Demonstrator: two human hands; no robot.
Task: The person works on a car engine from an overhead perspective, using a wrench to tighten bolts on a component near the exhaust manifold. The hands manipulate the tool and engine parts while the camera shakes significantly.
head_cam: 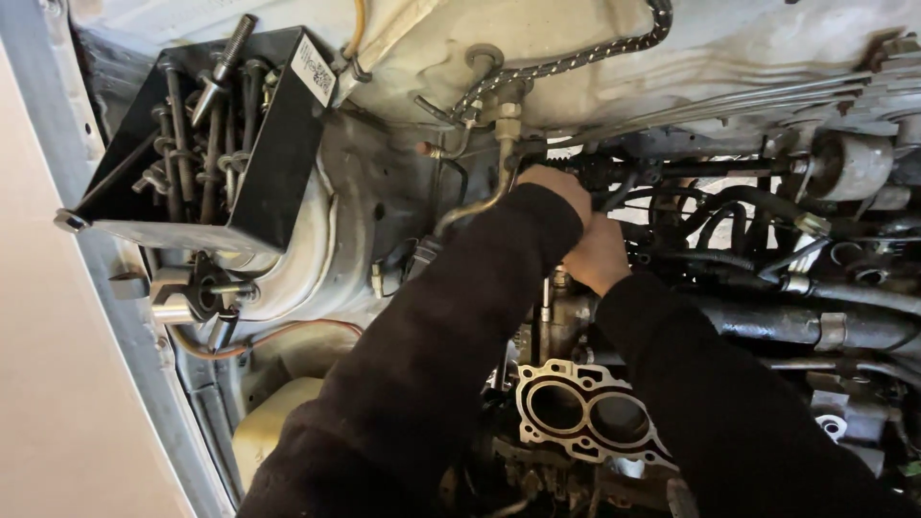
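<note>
Cramped, grimy engine bay under pale painted bodywork point(729, 58). Left hand point(554, 187) and right hand point(597, 254) close together, reaching deep among black rubber hoses point(739, 206), seemingly curled on a fitting there; exact grip hidden. Below, bare cast-metal gasket face point(585, 417) with two round bores. Up left, black tray point(278, 163) propped handy, keeping long bolts point(206, 144) together.
</note>
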